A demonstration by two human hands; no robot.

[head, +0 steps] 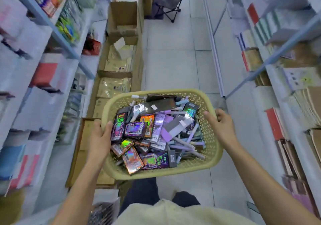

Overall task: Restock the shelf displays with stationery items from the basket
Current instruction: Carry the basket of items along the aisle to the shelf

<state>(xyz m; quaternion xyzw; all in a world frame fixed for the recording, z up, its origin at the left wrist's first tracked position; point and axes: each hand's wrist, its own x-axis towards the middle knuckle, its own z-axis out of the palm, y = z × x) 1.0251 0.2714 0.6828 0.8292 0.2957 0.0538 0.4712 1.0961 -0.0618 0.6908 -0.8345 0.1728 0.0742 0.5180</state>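
A person is standing in a narrow shop aisle, holding a pale yellow plastic basket [211,138] out in front at about waist height, over the tiled floor [173,59]. The left hand [99,138] is gripping the basket's left rim, thumb hooked over the inside edge and fingers wrapped under it. The right hand [221,125] is closed on the right rim in the same way, thumb lying along the top. The basket is heaped with stationery: shiny boxed packs [136,129] in purple, orange and green are piling up on the left and near side, and loose pastel pens [185,142] are lying crosswise on the right. Shelves [43,68] of packaged goods are running along the left, blurred, with open cardboard boxes [124,19] lined up on the floor beside them. Shelves of stacked notebooks [305,106] are filling the right side. A small folding stool [167,4] is standing at the far end of the aisle.
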